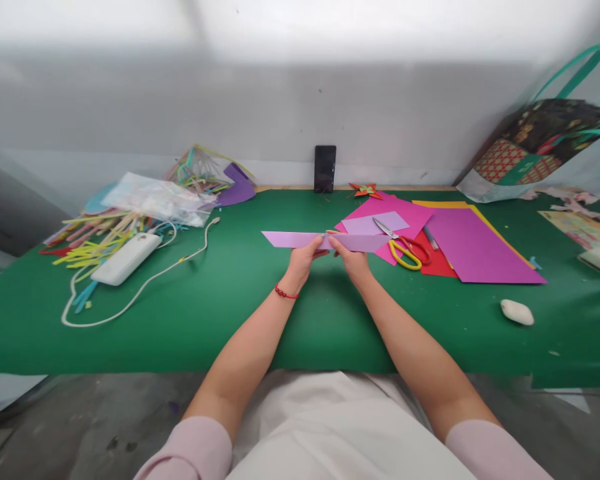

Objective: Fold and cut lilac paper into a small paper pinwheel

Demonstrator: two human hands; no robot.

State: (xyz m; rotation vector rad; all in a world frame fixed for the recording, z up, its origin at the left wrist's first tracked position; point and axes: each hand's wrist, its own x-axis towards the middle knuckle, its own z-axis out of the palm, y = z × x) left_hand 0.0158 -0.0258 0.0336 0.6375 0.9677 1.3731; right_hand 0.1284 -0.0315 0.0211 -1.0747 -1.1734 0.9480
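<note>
Observation: the lilac paper strip (290,239) was held up over the green table (325,333), long and narrow, running crosswise in front of the person. Left hand (304,260) and right hand (353,261) each pinched it near the middle, thumbs on the near face and almost meeting; the fingers behind were mostly hidden.

Progress: the strip looked as if already folded lengthwise, its left end slanting to a point; the number of layers could not be made out. Judged an early stage: a plain band, with no finished form visible. Any further shaping appeared undone.

Materials to the right: the lilac sheet (361,224) lay flat on the bright pink paper (367,208), and the scissors (394,236), red and yellow handled, rested partly over them, in neither hand. The purple-magenta sheet (480,243) lay flat and uncut as far as seen. The orange-and-green paper star (365,190) sat near the wall, apparently already shaped.
</note>
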